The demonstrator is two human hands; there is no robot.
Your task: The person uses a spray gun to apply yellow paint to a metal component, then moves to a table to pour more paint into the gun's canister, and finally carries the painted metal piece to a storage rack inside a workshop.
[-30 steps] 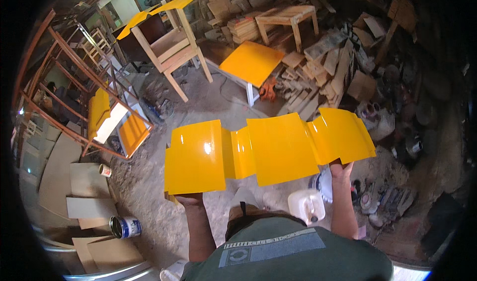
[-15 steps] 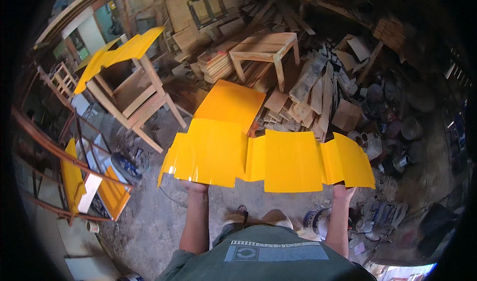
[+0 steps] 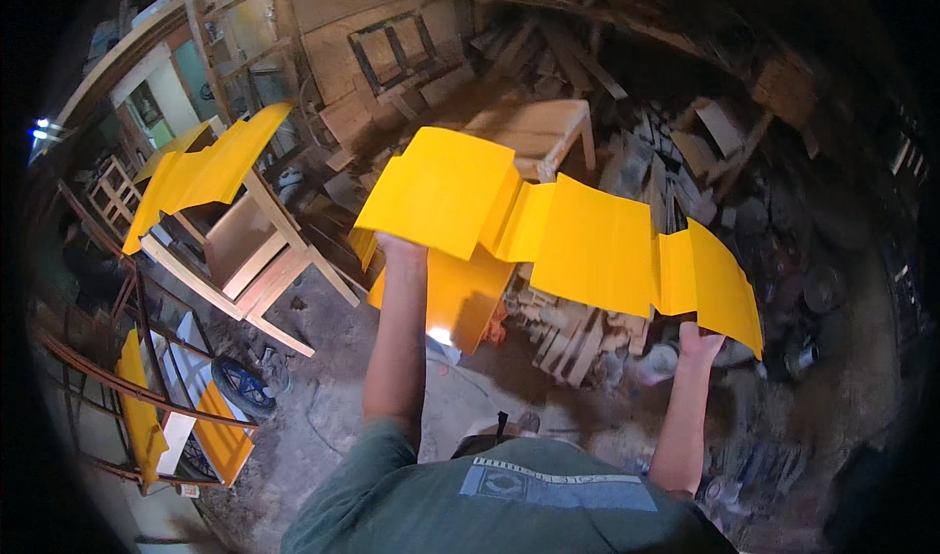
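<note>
Head view: a long, glossy yellow panel with raised, stepped folds [image 3: 578, 231] runs from the centre of the frame toward the right edge, held up in the air over the workshop floor. The left hand [image 3: 399, 248] grips its near edge at the left end, just under the widest fold; the fingers are hidden behind the sheet, so only the closed hold on the edge can be judged, not how they lie. The right hand [image 3: 701, 340] clamps the lower right corner, thumb side showing, fingers wrapped out of sight behind the panel.

Below the left end, a second yellow painted panel [image 3: 452, 294] rests on a low support near the middle of the frame. At upper left a third yellow folded sheet [image 3: 201, 174] lies across a bare wooden chair frame [image 3: 257, 260]. At upper centre stands a plain wooden table [image 3: 537, 128], half hidden by the held panel. Loose timber offcuts [image 3: 573, 334] litter the ground beneath the sheet.

The risks, as I judge them: the panel is long and held only at its two ends, so it could sag or twist and slip from the right corner grip. Its glossy paint could scrape on the table or the offcuts if it dips, and the cluttered floor invites a stumble.
</note>
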